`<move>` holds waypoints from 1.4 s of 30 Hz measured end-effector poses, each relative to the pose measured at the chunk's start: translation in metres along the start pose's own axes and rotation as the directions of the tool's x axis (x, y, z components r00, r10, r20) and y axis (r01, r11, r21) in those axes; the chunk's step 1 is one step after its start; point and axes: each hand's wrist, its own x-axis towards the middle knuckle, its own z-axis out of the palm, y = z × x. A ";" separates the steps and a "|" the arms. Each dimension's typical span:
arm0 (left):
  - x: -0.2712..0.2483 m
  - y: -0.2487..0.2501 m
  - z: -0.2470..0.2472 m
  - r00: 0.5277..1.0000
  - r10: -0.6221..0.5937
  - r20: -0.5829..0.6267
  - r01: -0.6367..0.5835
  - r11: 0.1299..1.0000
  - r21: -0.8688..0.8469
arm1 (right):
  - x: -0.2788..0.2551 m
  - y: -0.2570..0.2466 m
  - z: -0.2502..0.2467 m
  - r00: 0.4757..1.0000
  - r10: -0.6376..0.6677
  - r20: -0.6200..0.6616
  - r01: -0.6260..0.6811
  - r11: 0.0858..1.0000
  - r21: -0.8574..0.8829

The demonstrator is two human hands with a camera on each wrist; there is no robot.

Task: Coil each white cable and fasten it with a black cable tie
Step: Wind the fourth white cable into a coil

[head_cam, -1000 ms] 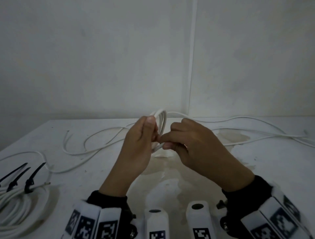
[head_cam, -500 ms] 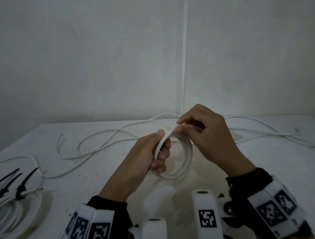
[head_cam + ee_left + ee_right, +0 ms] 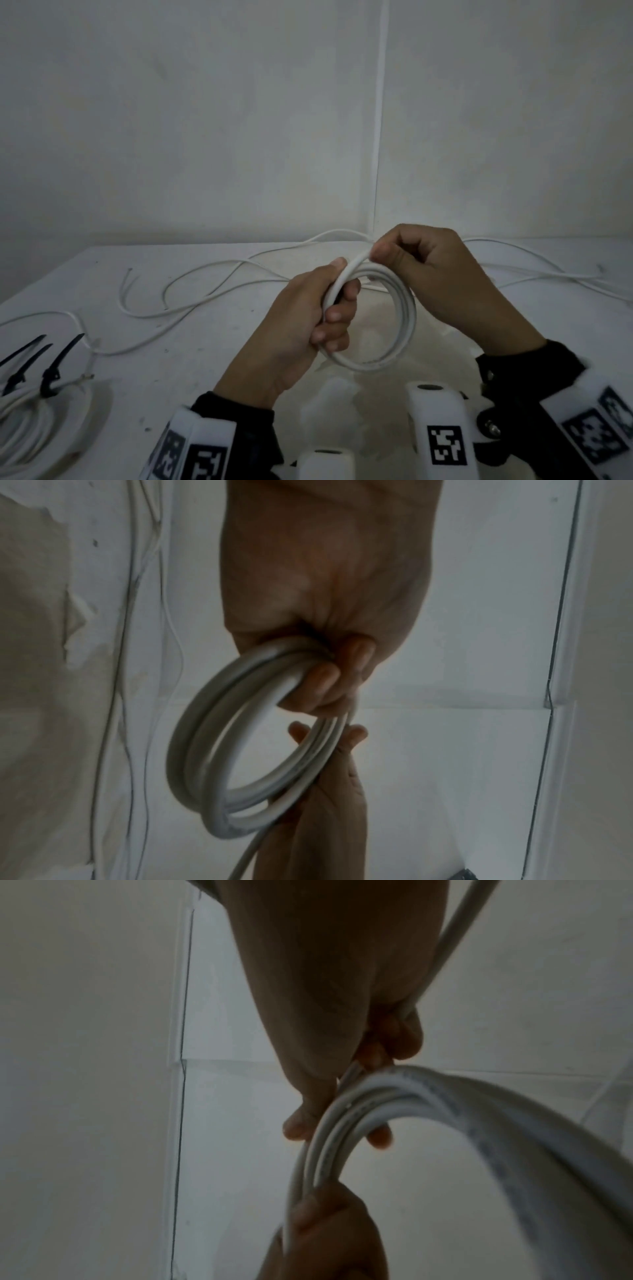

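A white cable coil [image 3: 394, 342] of a few loops hangs upright above the table's middle. My left hand [image 3: 329, 308] grips the coil's left side, fingers curled round the loops [image 3: 219, 737]. My right hand [image 3: 411, 260] pinches the cable at the coil's top between thumb and fingers [image 3: 377, 1137]. The uncoiled rest of the white cable [image 3: 205, 277] trails in loose curves over the table behind my hands. Black cable ties [image 3: 54, 359] show at the left edge.
A finished white coil [image 3: 37, 421] with black ties on it lies at the front left corner. More loose cable [image 3: 548, 274] runs off to the right. The white table [image 3: 171, 359] meets a white wall at the back.
The coil has gone from a tight bunch between both hands to an open ring. My right hand has lifted to its top with another turn of cable; the left keeps its grip.
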 end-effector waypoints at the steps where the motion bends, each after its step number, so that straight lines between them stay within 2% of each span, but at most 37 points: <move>1: 0.000 0.001 0.000 1.000 0.010 -0.012 -0.011 0.999 -0.031 | -0.001 -0.002 -0.002 0.997 0.057 0.059 -0.061 0.996 0.064; 4: 0.002 0.004 -0.006 0.995 0.072 -0.076 -0.083 0.984 -0.157 | -0.004 -0.009 -0.004 0.964 0.139 0.227 -0.186 0.961 0.203; 6: 0.004 0.006 -0.012 0.991 0.092 -0.098 -0.113 0.965 -0.235 | -0.005 -0.008 -0.001 0.948 0.150 0.282 -0.217 0.950 0.226; 10: 0.004 0.009 -0.016 0.996 0.088 -0.024 -0.091 0.968 -0.236 | -0.003 -0.004 0.003 0.959 0.172 0.226 -0.222 0.951 0.216; 12: 0.002 0.009 -0.016 0.997 0.080 0.007 -0.078 0.989 -0.128 | -0.004 -0.005 0.002 0.956 0.186 0.226 -0.231 0.953 0.195; 15: 0.000 0.006 -0.014 0.993 0.114 -0.024 -0.111 0.989 0.101 | -0.004 -0.008 0.003 0.945 0.211 0.249 -0.252 0.956 0.148; 18: 0.001 0.004 -0.012 0.985 0.147 -0.093 -0.130 0.977 0.170 | -0.004 -0.009 0.007 0.951 0.220 0.216 -0.248 0.962 0.111; 21: 0.001 0.005 -0.011 0.979 0.163 -0.125 -0.140 0.975 0.171 | -0.004 -0.011 0.010 0.954 0.223 0.201 -0.247 0.964 0.103; 24: 0.000 0.005 -0.008 0.975 0.180 -0.130 -0.162 0.977 0.137 | -0.004 -0.014 0.007 0.950 0.233 0.209 -0.269 0.949 0.166; 29: 0.000 0.007 -0.005 0.973 0.190 -0.131 -0.202 0.976 -0.085 | -0.005 -0.014 0.001 0.938 0.237 0.253 -0.307 0.907 0.289; 32: 0.002 0.005 -0.004 0.965 0.224 -0.135 -0.241 0.962 -0.130 | -0.003 -0.012 0.008 0.967 0.224 0.123 -0.250 0.929 0.274; 36: 0.007 -0.002 -0.002 0.941 0.288 -0.180 -0.289 0.957 0.019 | -0.002 -0.009 0.016 0.992 0.103 -0.075 -0.098 0.993 0.071; 39: 0.008 -0.006 -0.002 0.919 0.325 -0.225 -0.322 0.945 0.051 | -0.002 -0.007 0.019 0.990 0.066 -0.126 -0.070 0.997 -0.024; 42: 0.007 -0.004 0.000 0.929 0.283 -0.237 -0.296 0.955 -0.022 | -0.002 -0.005 0.022 0.987 0.045 -0.155 -0.059 0.994 -0.093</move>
